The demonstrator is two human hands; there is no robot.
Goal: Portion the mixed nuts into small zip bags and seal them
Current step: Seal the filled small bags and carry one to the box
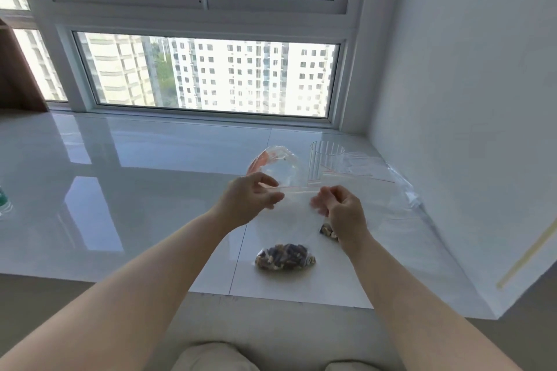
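Note:
I hold a clear zip bag [297, 211] up above the white sill, its red-lined top stretched between both hands. My left hand [250, 199] pinches the top's left end. My right hand [340, 211] pinches the right end, fingers curled. The bag hangs down and looks empty where I can see through it. A filled bag of mixed nuts [284, 256] lies on the sill below. Another small bag with nuts [327, 232] peeks out beside my right wrist, mostly hidden.
A clear ribbed plastic cup [327, 159] stands behind the hands. A crumpled clear bag [274, 163] sits left of it. Spare zip bags [370, 173] lie at the right by the wall. The glossy white sill [120, 178] runs to the window.

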